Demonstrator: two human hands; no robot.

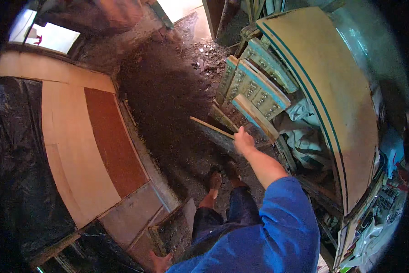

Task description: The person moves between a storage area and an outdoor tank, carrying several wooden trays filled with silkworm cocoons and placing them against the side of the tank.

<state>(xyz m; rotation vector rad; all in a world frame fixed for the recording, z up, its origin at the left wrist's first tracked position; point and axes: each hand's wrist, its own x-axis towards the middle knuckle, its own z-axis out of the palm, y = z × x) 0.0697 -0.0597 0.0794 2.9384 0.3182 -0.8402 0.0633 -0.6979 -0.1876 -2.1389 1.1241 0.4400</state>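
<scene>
My right hand (pixel 244 141) reaches forward and is closed on the near end of a board (pixel 216 130) with a thin, pale top edge and a greyish face. The board is tilted out over the dark floor. At the lower edge, my left hand (pixel 161 262) is partly cut off by the picture. Its fingers and thumb grip the lower end of a dark, worn wooden board (pixel 176 227) beside my left leg. Just beyond my right hand lean several wooden panels with blue-painted edges, among them a panel (pixel 257 117) close to my fingers.
A low platform at left carries pale plywood (pixel 74 150), a reddish-brown sheet (pixel 114 141) and black plastic sheeting (pixel 20 164). At right stands a large curved-looking tan board (pixel 339 91), with crumpled white sacks (pixel 302 132) beside it. Rubble (pixel 211 57) lies on the dark floor (pixel 161 104) ahead.
</scene>
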